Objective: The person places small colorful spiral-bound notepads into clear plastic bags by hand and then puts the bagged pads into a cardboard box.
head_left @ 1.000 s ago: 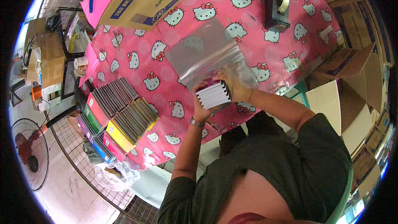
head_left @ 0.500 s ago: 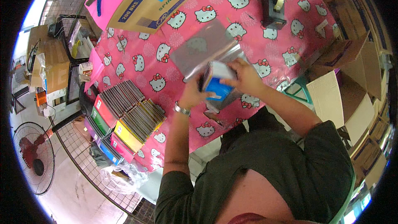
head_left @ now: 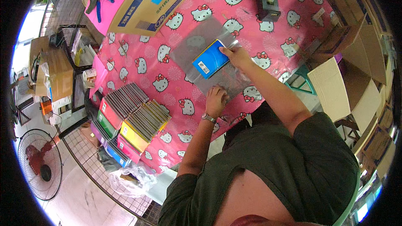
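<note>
A blue spiral notebook point(head_left: 210, 60) lies tilted on a clear plastic bag point(head_left: 196, 75) in the middle of the table. My right hand point(head_left: 239, 60) grips the notebook's right edge, thumb on the cover and the other fingers out of sight. Nearer to me, my left hand point(head_left: 217, 99) has its fingers curled at the near edge of the plastic bag, pinching it. To the left stand rows of spiral notebooks point(head_left: 140, 111), with red, green, yellow, pink, purple and blue covers showing.
A pink cat-print cloth point(head_left: 184, 108) covers the table. A cardboard box point(head_left: 155, 6) stands at the far left, near blue-handled pliers point(head_left: 99, 7). At the far right is a black tape dispenser point(head_left: 266, 0). An open carton point(head_left: 335, 86) stands right of the table, a fan point(head_left: 39, 165) at left.
The blue notebook, held between both hands before, now rests on the plastic bag under my right hand. My left hand has let go of it and moved nearer, to the bag's edge.
</note>
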Demonstrator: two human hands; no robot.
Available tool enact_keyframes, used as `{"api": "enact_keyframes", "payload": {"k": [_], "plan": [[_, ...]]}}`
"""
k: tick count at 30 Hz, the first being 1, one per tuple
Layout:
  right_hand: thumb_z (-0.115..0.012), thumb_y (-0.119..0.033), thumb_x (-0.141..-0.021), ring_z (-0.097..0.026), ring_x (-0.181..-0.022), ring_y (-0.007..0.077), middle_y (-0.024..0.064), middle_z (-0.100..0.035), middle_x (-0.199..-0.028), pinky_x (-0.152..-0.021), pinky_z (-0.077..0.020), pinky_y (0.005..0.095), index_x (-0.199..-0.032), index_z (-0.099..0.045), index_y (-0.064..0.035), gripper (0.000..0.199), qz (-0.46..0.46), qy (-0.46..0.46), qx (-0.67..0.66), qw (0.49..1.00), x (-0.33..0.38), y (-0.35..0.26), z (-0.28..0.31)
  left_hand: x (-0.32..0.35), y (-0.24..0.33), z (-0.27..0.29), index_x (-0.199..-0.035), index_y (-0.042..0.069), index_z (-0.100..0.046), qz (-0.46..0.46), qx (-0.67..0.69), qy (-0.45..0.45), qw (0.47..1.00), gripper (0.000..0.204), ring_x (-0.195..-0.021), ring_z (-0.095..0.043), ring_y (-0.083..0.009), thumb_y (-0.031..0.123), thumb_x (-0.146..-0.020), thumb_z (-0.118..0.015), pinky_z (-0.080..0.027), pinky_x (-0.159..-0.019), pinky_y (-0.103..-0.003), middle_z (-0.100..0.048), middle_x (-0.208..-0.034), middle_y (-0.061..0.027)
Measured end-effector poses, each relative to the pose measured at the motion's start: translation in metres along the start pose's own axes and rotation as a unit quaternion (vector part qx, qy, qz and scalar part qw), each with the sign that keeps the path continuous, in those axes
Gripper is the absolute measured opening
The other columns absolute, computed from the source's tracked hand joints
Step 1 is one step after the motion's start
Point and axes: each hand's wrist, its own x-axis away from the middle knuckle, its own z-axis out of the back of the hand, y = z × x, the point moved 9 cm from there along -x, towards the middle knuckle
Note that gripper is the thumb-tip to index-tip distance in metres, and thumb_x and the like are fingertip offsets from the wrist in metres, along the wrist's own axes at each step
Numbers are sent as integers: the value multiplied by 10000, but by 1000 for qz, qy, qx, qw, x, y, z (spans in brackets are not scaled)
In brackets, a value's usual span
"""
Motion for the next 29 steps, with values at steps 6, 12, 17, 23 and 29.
{"api": "enact_keyframes", "payload": {"k": [6, 12, 17, 23, 29], "plan": [[-641, -582, -782, -639, -809, 215, 174, -675, -867, -731, -488, 358, -1014, -665, 56, 679, -2, -32, 44, 999, -2, 0, -2, 1, -19, -12, -843, 84, -631, -3, 67, -18, 998, 115, -975, -519, -311, 101, -731, -651, -418, -831, -432, -562, -988, -83], [-634, -614, -766, -639, -803, 227, 172, -674, -870, -738, -490, 353, -1015, -669, 39, 699, 8, -26, 57, 998, 0, 5, 3, -8, 3, 2, -850, 78, -627, -6, -11, 1, 1000, 114, -961, -532, -320, 105, -740, -631, -427, -833, -429, -577, -918, -98], [-577, -615, -803, -651, -848, 233, 165, -682, -907, -748, -492, 346, -1059, -654, 9, 679, -49, -63, 4, 997, 24, -7, 34, -4, -11, -3, -896, 72, -601, 46, 19, -11, 999, 133, -913, -557, -335, 106, -767, -601, -448, -785, -442, -589, -927, -127], [-649, -431, -789, -649, -815, 343, 201, -655, -848, -728, -503, 411, -926, -665, -29, 425, 194, 18, 120, 974, 32, -30, 52, -10, -9, 5, -842, 60, -551, 142, 10, -18, 990, 68, -829, -573, -351, 102, -795, -577, -454, -708, -457, -598, -858, -141], [-736, -315, -731, -654, -840, 328, 180, -664, -933, -742, -515, 409, -1059, -646, -72, 418, 207, 66, 215, 952, 40, -41, 36, -10, -9, 0, -837, 62, -541, 88, -41, 15, 995, 124, -829, -579, -341, 145, -787, -619, -451, -707, -454, -595, -819, -151]]}}
